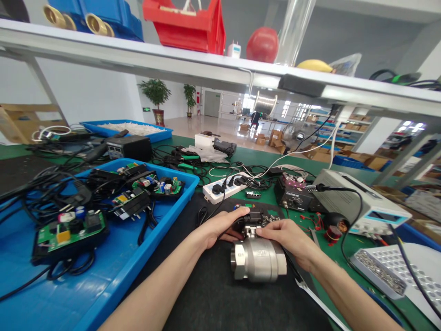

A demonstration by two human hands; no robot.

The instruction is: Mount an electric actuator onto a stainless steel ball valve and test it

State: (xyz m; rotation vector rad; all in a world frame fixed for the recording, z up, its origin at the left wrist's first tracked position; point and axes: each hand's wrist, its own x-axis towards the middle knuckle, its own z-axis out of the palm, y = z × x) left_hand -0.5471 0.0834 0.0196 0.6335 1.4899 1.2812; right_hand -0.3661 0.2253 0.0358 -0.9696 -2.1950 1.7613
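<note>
A steel ball valve (259,259) lies on the black mat with its body sideways and its stem mount upward. A black housing (254,215) sits at the top of that mount; much of it is behind my fingers. My left hand (223,226) is closed around the housing's left side, its thumb stretched along the top. From the right, my right hand (288,235) closes its thumb and fingers at the valve's metal mount, just under the housing. Whether a small part is between those fingertips is hidden. An open-ended wrench (322,301) lies right of the valve.
A blue tray (113,287) of circuit boards and cables fills the left. Behind the hands are a white power strip (223,187) and loose nuts (270,218). A soldering station (294,195), a bench instrument (361,202) and a parts box (379,273) stand right. A shelf (193,57) crosses overhead.
</note>
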